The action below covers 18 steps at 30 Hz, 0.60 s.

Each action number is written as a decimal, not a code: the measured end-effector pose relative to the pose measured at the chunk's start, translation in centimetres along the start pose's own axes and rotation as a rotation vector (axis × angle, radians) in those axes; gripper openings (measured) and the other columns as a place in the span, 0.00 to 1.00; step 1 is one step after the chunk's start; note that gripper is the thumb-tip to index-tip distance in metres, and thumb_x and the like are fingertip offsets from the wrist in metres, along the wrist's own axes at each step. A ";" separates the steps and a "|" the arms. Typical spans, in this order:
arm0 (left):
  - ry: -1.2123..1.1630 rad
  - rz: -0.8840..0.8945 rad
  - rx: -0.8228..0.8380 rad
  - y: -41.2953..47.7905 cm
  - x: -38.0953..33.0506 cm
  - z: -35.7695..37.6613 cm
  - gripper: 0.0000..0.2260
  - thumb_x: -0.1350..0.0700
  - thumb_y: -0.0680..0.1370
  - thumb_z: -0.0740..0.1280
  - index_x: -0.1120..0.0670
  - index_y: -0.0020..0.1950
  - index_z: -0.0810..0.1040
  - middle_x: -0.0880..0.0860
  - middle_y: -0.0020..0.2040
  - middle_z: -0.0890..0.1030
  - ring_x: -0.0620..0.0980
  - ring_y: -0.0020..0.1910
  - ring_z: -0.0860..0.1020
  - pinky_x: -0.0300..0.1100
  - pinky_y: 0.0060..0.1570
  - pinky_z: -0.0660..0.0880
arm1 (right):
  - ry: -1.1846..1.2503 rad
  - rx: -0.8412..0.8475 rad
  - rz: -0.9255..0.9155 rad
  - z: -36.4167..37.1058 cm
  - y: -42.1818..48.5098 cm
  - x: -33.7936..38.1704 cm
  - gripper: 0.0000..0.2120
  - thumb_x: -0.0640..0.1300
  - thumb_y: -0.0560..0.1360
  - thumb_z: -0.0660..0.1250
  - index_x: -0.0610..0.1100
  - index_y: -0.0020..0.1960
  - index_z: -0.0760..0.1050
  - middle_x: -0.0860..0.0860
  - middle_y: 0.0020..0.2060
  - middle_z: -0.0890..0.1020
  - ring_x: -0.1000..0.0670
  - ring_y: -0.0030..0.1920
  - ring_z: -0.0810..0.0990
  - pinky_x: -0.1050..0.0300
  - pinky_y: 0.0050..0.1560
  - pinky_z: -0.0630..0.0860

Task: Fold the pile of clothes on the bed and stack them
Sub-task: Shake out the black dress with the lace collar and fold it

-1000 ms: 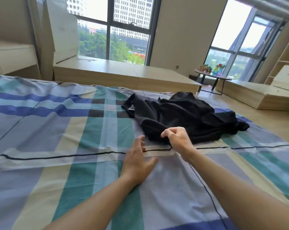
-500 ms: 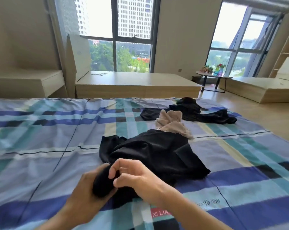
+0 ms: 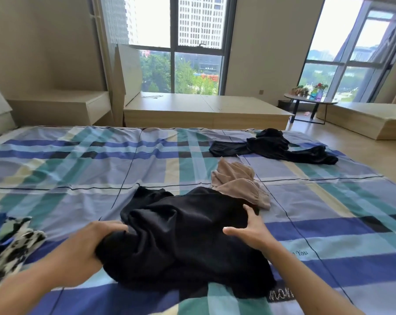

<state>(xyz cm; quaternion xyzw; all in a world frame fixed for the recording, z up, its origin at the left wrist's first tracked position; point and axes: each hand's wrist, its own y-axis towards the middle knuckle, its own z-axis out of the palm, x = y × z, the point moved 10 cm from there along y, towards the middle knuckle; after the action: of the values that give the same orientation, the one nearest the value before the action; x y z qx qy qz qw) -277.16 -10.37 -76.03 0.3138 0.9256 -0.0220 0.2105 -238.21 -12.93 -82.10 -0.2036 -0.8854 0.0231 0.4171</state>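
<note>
The left hand (image 3: 85, 248) bunches the black garment's (image 3: 185, 235) left edge in curled fingers. The right hand (image 3: 249, 230) lies spread flat on its right side. Just beyond the right hand, a beige garment (image 3: 238, 185) touches the black one, and the plaid sheet (image 3: 78, 169) stretches wide beyond the left hand.

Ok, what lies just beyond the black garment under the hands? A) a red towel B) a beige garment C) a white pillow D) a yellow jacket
B: the beige garment lies crumpled just beyond the near black garment, touching its far edge.
</note>
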 end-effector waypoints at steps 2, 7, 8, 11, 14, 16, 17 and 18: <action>-0.039 -0.030 0.034 0.2 -0.8 0.4 0.16 0.63 0.70 0.67 0.42 0.50 0.78 0.42 0.45 0.80 0.41 0.46 0.79 0.40 0.45 0.76 | -0.002 0.018 0.019 1.3 0.4 -0.5 0.55 0.53 0.62 0.81 0.49 0.81 0.54 0.43 0.74 0.67 0.45 0.75 0.65 0.52 0.73 0.65; -0.091 -0.075 0.249 -0.1 -4.0 2.8 0.36 0.40 0.62 0.75 0.34 0.69 0.66 0.34 0.63 0.73 0.33 0.63 0.71 0.32 0.65 0.66 | 0.143 0.067 -0.028 5.0 -1.2 2.2 0.36 0.39 0.64 0.75 0.45 0.71 0.72 0.49 0.58 0.81 0.49 0.58 0.79 0.61 0.56 0.78; -0.124 -0.124 0.267 0.1 -3.9 3.2 0.42 0.35 0.62 0.74 0.33 0.72 0.59 0.33 0.67 0.68 0.32 0.67 0.67 0.30 0.67 0.62 | 0.195 0.123 -0.062 6.0 -2.3 3.4 0.33 0.37 0.64 0.75 0.44 0.69 0.74 0.50 0.54 0.82 0.51 0.54 0.81 0.65 0.50 0.78; -0.440 -0.269 0.207 1.3 -4.9 3.7 0.49 0.21 0.60 0.64 0.35 0.77 0.52 0.36 0.71 0.64 0.36 0.73 0.61 0.34 0.72 0.56 | 0.349 0.341 -0.190 8.7 -6.7 7.5 0.34 0.37 0.62 0.73 0.46 0.69 0.76 0.45 0.53 0.85 0.49 0.52 0.84 0.59 0.52 0.81; -0.623 -0.341 0.082 2.4 -5.2 4.7 0.41 0.20 0.65 0.59 0.36 0.73 0.59 0.39 0.71 0.67 0.36 0.70 0.65 0.37 0.71 0.59 | 0.335 0.599 -0.320 10.3 -11.3 10.9 0.32 0.35 0.68 0.73 0.54 0.69 0.75 0.47 0.52 0.82 0.52 0.52 0.81 0.58 0.57 0.77; -0.561 -0.375 -0.023 2.6 -4.5 4.9 0.37 0.20 0.64 0.61 0.38 0.66 0.68 0.41 0.66 0.75 0.39 0.64 0.73 0.39 0.67 0.66 | 0.279 0.786 -0.357 10.9 -13.7 12.1 0.31 0.35 0.73 0.72 0.54 0.72 0.72 0.50 0.52 0.80 0.53 0.54 0.79 0.58 0.62 0.74; -0.501 -0.406 -0.061 2.5 -3.7 5.1 0.40 0.20 0.61 0.63 0.39 0.67 0.69 0.43 0.63 0.76 0.42 0.63 0.75 0.43 0.67 0.69 | 0.268 0.871 -0.345 11.0 -14.4 12.2 0.30 0.34 0.75 0.71 0.52 0.73 0.71 0.49 0.52 0.81 0.51 0.54 0.79 0.56 0.63 0.74; -0.419 -0.423 -0.071 2.4 -3.0 5.5 0.43 0.21 0.60 0.65 0.40 0.71 0.68 0.45 0.64 0.76 0.46 0.64 0.75 0.46 0.67 0.70 | 0.227 0.913 -0.344 10.9 -14.6 12.0 0.28 0.35 0.75 0.70 0.49 0.73 0.71 0.47 0.53 0.83 0.50 0.54 0.80 0.54 0.63 0.75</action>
<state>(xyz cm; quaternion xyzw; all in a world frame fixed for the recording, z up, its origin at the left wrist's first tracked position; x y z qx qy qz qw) -271.60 -11.12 -79.61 0.0952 0.9070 -0.0974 0.3984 -258.21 -20.33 -77.38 0.1474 -0.7549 0.3169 0.5550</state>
